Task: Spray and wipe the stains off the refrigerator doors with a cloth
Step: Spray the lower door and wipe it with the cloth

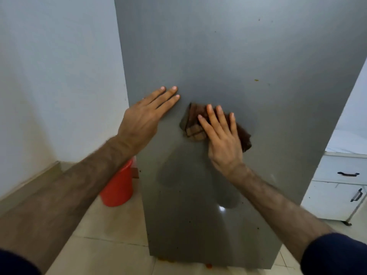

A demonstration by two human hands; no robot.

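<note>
We're looking down at a tiled floor (111, 253) with a pale wall (59, 76) on the left and a white cabinet (337, 187) with dark handles off to the right. Filling the middle of our view is the grey refrigerator door (228, 56), glossy enough to throw back a dim reflection and a bright glint low down. Tucked between the wall and the fridge sits a red bucket (119, 187), near at hand, perhaps for rinsing, though we can't see inside it.

Now to the work. Our left hand (147, 118) lies flat against the door near its left edge, fingers straight and together, holding nothing; it looks like a brace to steady us while the other arm scrubs. Our right hand (222, 139) is spread open too, palm and straight fingers pressing a crumpled brown cloth (193, 124) onto the door at mid-height, just right of the left hand. Both forearms reach forward and upward, dark sleeves pushed back.

A faint damp arc shows beside the cloth, so we judge the wiping is under way. Small specks remain: a yellowish spot (256, 80) up to the right, dark flecks lower down. No spray bottle is in view.
</note>
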